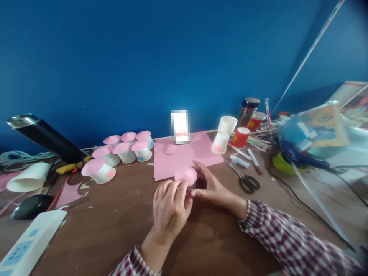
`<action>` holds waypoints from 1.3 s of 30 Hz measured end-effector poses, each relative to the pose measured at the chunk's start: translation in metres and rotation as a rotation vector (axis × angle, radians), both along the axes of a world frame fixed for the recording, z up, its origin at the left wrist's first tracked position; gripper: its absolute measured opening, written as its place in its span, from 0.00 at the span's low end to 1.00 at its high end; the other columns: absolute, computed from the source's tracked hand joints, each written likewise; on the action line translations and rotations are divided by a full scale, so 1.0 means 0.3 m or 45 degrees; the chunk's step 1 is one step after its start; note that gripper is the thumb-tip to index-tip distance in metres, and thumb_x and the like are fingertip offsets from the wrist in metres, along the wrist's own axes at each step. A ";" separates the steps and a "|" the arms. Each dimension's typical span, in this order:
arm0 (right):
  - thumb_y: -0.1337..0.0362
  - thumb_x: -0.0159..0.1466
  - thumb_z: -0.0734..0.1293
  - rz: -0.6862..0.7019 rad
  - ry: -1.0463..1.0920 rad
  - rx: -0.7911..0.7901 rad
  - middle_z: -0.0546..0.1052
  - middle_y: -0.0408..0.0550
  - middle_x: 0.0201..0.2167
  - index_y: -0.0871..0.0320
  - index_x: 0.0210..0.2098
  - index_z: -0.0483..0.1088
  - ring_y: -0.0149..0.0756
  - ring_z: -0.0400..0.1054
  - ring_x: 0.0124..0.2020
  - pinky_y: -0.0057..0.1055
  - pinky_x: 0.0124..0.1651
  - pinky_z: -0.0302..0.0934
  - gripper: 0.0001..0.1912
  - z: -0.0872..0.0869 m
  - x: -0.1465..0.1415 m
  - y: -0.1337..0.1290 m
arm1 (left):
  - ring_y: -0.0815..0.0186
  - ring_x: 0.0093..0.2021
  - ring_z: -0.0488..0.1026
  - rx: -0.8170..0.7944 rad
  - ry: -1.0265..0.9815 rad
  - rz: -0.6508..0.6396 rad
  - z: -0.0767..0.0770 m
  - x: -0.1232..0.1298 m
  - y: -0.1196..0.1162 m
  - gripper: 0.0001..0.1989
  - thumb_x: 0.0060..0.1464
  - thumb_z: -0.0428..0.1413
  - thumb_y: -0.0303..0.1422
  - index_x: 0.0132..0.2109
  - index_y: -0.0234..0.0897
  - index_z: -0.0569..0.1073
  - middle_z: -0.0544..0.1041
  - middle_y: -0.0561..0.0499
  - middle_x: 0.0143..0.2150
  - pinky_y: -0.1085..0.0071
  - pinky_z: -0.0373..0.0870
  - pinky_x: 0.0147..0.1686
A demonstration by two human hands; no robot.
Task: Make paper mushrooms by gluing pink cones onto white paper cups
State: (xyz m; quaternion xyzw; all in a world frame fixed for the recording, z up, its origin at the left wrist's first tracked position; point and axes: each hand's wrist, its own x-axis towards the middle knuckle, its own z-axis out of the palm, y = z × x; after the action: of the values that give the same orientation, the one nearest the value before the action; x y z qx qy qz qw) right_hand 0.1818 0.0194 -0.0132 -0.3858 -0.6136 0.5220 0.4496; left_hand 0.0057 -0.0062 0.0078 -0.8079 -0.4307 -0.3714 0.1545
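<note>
A shallow pink paper cone [185,175] is between my hands at the front of the pink paper sheets. My left hand [171,205] is closed on its near edge, fingertips resting on the paper. From the right, my right hand [211,186] curves around the cone, thumb and forefinger apart and close to its rim. Whatever lies under the cone is hidden by my fingers. Another pink cone [169,149] lies on the pink paper [163,168]. At left, several white paper cups [106,174] stand upside down with pink cones on top.
Scissors [248,183], a glue tube [239,161], white cups [220,143] and a red cup [240,137] are at right, near a glue gun [301,155] with its cable. A black flask [48,134] and a power strip [31,237] lie at left. A blue wall [129,69] stands behind.
</note>
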 end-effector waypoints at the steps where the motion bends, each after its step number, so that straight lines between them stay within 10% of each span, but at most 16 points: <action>1: 0.56 0.49 0.76 0.007 0.019 -0.013 0.60 0.58 0.59 0.53 0.64 0.45 0.48 0.57 0.60 0.47 0.59 0.55 0.50 -0.001 0.000 0.001 | 0.55 0.42 0.69 0.001 0.002 0.005 -0.001 0.000 0.000 0.14 0.48 0.57 0.27 0.45 0.33 0.73 0.75 0.45 0.38 0.59 0.66 0.44; 27: 0.63 0.52 0.72 -0.206 -0.439 0.217 0.67 0.57 0.54 0.57 0.60 0.55 0.47 0.64 0.53 0.44 0.53 0.60 0.39 0.014 -0.033 -0.011 | 0.53 0.49 0.68 -0.119 -0.313 -0.067 -0.007 -0.011 0.031 0.24 0.52 0.55 0.30 0.56 0.30 0.62 0.71 0.38 0.49 0.53 0.66 0.49; 32: 0.64 0.53 0.71 -0.237 -0.301 0.130 0.72 0.53 0.47 0.56 0.58 0.56 0.43 0.69 0.44 0.40 0.46 0.65 0.35 0.065 -0.048 -0.005 | 0.54 0.47 0.71 0.172 -0.311 -0.420 0.008 -0.001 -0.019 0.23 0.48 0.57 0.27 0.53 0.30 0.64 0.74 0.39 0.44 0.55 0.69 0.45; 39: 0.63 0.54 0.71 -0.153 -0.337 0.346 0.71 0.51 0.47 0.56 0.54 0.59 0.39 0.67 0.44 0.36 0.44 0.64 0.30 0.144 -0.149 0.072 | 0.68 0.22 0.66 0.031 -0.153 -0.837 -0.002 0.050 -0.065 0.08 0.52 0.52 0.30 0.39 0.32 0.69 0.71 0.52 0.22 0.70 0.66 0.23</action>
State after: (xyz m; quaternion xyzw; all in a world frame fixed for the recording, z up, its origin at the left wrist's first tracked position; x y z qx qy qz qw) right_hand 0.1372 0.0411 0.0300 -0.4228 -0.7081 0.3514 0.4431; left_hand 0.0207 -0.0257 0.0073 -0.8784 -0.1509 -0.4534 0.0105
